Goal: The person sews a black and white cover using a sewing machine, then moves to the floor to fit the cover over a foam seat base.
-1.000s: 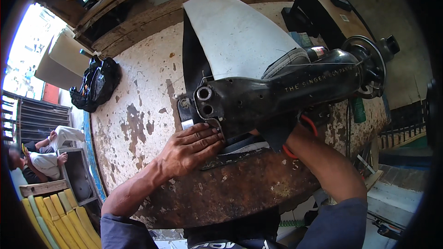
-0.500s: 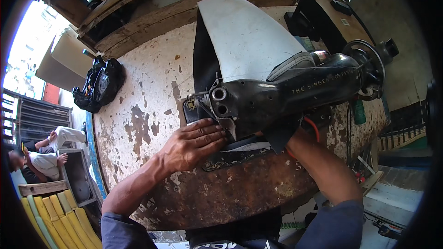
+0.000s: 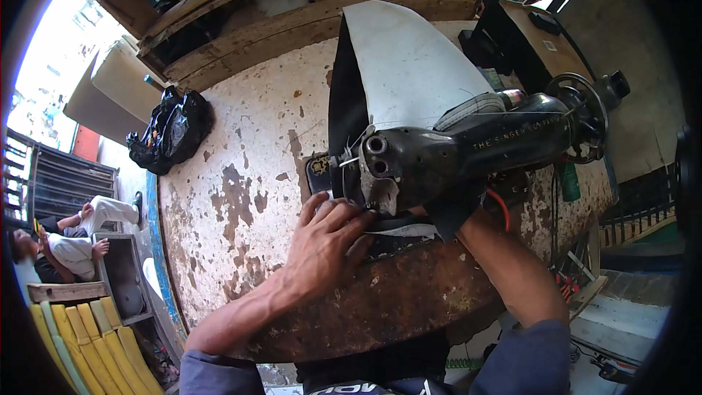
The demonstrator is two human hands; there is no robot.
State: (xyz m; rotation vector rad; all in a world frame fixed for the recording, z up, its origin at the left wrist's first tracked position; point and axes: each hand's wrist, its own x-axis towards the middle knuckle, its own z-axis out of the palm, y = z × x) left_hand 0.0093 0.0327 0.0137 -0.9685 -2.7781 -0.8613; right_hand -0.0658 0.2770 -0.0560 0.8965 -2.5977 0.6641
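A black sewing machine [image 3: 468,148] lies across the table with its handwheel at the right. A large sheet, white on one face and black on the other [image 3: 409,58], arches up behind the machine arm; part of a white edge shows under the arm in front. My left hand [image 3: 325,238] is beside the needle end, fingers bent and drawn together at the material, fingertips partly hidden. My right hand is out of sight beneath the machine arm and a black flap [image 3: 447,213]; only the wrist and forearm [image 3: 504,260] show, so its fingers cannot be seen.
The worn table [image 3: 241,139] has peeling paint and a blue left edge. On its far left sits a black plastic bag [image 3: 172,128]. A red cord [image 3: 499,205] curves by my right wrist. Beyond the table at left, a person [image 3: 69,249] sits near yellow slats [image 3: 95,336].
My left hand has gone from lying flat with fingers extended to having them bent at the needle end. The whole view has shifted slightly; my right forearm stays under the machine arm.
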